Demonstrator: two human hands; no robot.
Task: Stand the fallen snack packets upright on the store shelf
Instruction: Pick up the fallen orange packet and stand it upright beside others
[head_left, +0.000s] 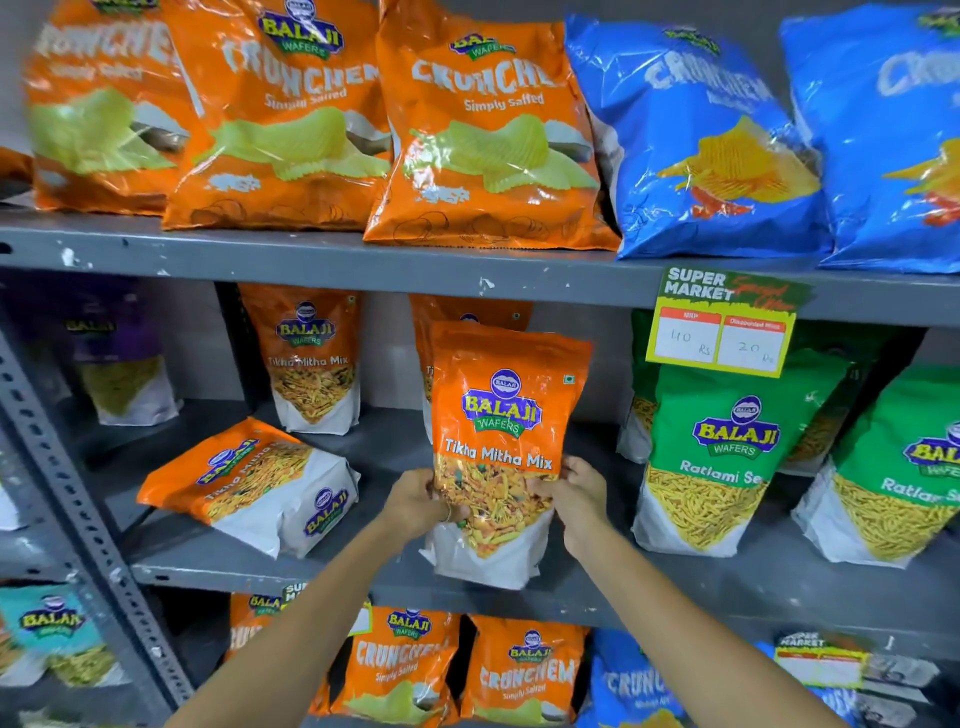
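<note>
On the middle shelf (363, 582), near its front edge, an orange Tikha Mitha Mix packet (506, 447) is being held upright, its white base resting on the shelf board. The packet is being gripped at its lower sides by both hands: the left hand (415, 501) is being pressed against the packet's left edge, fingers curled onto the clear window, and the right hand (576, 496) is being pressed against its right edge in the same way. Neither hand is spread open; both are closed on the packet.

To the left of the held packet, a second orange mix packet (249, 486) is lying fallen on its back, its top pointing left and its white base pointing right, near the shelf front. Behind that fallen packet, a third orange mix packet (314, 358) is standing upright at the back. Directly behind the held packet, another orange packet (467, 312) is partly hidden. To the right of the held packet, green Ratlami Sev packets (722, 457) are standing upright. Above these, a price tag (722, 325) is hanging from the upper shelf edge. Above the held packet, orange Crunchem bags (483, 130) and blue Crunchem bags (696, 135) are being displayed upright.
</note>
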